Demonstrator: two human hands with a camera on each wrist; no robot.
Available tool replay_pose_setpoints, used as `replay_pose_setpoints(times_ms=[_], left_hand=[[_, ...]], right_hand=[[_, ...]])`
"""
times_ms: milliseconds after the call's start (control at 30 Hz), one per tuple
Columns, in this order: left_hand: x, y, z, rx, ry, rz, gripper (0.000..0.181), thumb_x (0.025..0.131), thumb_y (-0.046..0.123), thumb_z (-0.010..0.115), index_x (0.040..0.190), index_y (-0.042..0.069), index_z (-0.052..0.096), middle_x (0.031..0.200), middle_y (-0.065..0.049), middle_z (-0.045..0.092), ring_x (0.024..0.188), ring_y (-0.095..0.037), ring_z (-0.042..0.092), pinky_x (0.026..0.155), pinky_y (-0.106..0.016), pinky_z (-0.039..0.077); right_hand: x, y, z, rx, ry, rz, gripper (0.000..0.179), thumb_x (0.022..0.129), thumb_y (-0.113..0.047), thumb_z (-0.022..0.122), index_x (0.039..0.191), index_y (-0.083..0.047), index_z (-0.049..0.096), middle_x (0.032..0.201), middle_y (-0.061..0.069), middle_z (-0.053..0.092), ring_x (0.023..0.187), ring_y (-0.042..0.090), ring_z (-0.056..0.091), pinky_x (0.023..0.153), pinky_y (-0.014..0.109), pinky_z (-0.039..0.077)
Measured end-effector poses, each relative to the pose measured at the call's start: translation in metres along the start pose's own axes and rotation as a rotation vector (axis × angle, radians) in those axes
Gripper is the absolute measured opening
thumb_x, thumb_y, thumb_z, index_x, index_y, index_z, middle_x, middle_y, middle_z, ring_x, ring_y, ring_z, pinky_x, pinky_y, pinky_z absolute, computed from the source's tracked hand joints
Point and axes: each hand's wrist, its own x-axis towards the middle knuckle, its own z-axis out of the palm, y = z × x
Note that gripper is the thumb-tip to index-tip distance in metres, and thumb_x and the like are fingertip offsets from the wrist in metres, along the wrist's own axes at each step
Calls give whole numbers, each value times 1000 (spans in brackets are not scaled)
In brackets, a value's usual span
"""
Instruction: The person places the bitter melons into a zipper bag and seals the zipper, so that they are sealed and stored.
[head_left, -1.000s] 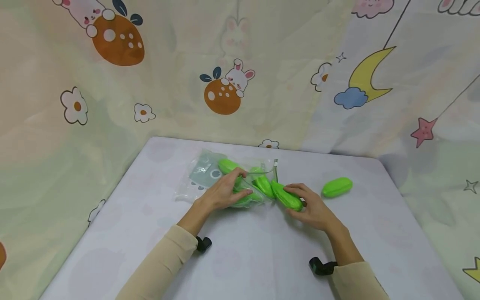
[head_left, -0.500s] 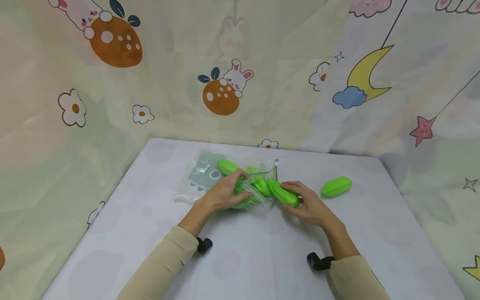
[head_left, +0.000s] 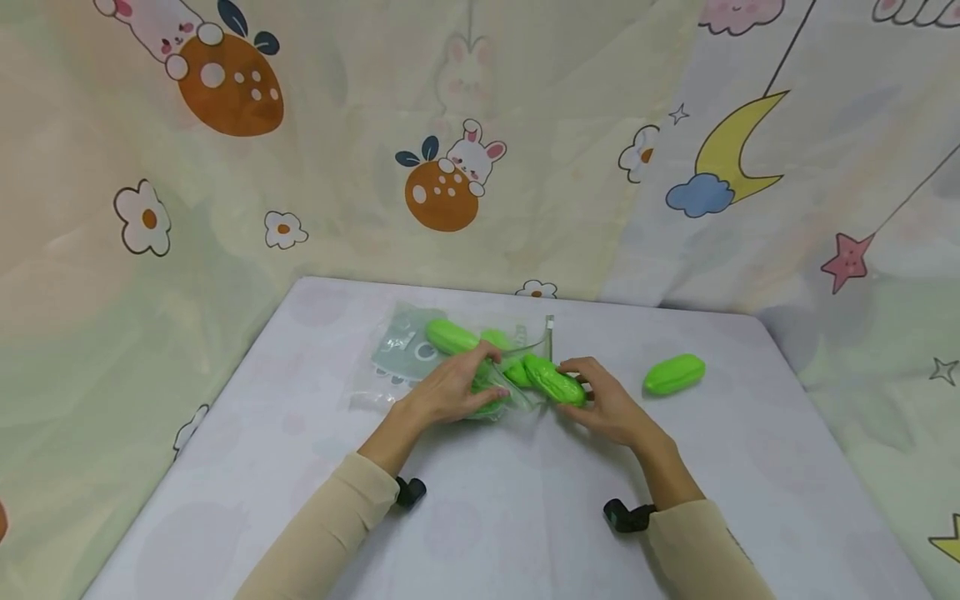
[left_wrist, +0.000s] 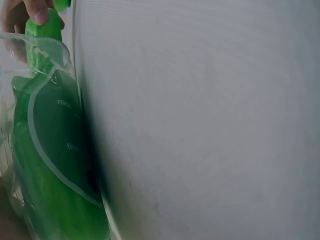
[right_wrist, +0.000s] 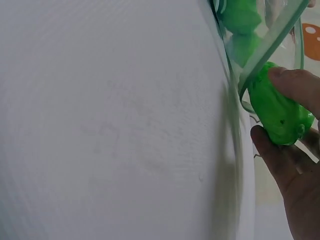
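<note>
My right hand [head_left: 611, 407] grips a bright green, wrinkled, elongated toy vegetable [head_left: 553, 380] by its near end. The far end of this vegetable is inside the mouth of a clear zip bag [head_left: 390, 387] with a grey-green cartoon print. In the right wrist view, the thumb and fingers lie on either side of the vegetable [right_wrist: 277, 112], beside the bag's green zip strip [right_wrist: 275, 45]. With my left hand [head_left: 448, 390] I pinch the bag's upper edge and hold its mouth apart. Several green vegetables [head_left: 450, 335] lie inside, partly hidden by that hand.
Another ridged green toy vegetable [head_left: 674, 375] lies on the white table [head_left: 480, 517], right of my right hand. A curtain [head_left: 345, 150] with cartoon prints hangs behind the table. Black wrist cameras [head_left: 628, 516] sit by both sleeves.
My right hand has moved left, pushing the green toy vegetable further into the bag. The vegetables inside have shifted left. My left hand stays nearly still at the bag's edge.
</note>
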Motion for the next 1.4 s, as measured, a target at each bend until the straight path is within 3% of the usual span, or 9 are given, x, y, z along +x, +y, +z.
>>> replay_pose_setpoints(times_ms=[167,433,700,900,1100,1400], left_hand=[[-1,2,0,-4,7,1,53,94,37,76,133,11,51,125,-5,65,105,-21,64,94,-42,53],[0,2,1,-13,19,19,51,93,37,77,131,13,51,122,-7,68,92,-19,60,86,-40,53],[-1,-1,3,11,22,42,53,92,43,77,129,14,53,126,-7,69,78,-16,55,80,-37,53],[2,0,1,4,22,59,56,91,43,78,131,14,52,126,-6,69,85,-19,61,84,-37,53],[4,1,0,-4,9,61,56,90,43,78,131,15,51,124,-5,69,95,-19,65,92,-39,54],[4,3,1,8,7,49,55,90,44,79,130,19,51,102,0,66,75,-14,48,72,-31,46]], right_hand=[[3,1,3,32,-19,18,58,88,-9,82,140,-9,55,137,11,58,124,35,58,94,52,57],[9,0,7,89,-67,29,63,87,-2,75,146,-10,53,142,13,50,133,38,51,98,60,52],[13,4,12,-44,-26,-7,60,87,-6,80,143,-12,58,137,10,61,120,32,57,93,49,55],[20,3,15,22,0,-36,57,87,-1,79,140,-7,58,135,14,57,114,33,61,92,48,57],[23,5,15,22,23,-17,54,88,0,79,137,-5,59,133,14,59,114,35,64,93,48,57],[27,9,14,49,22,2,51,88,3,77,135,-3,60,132,15,60,118,36,63,97,48,55]])
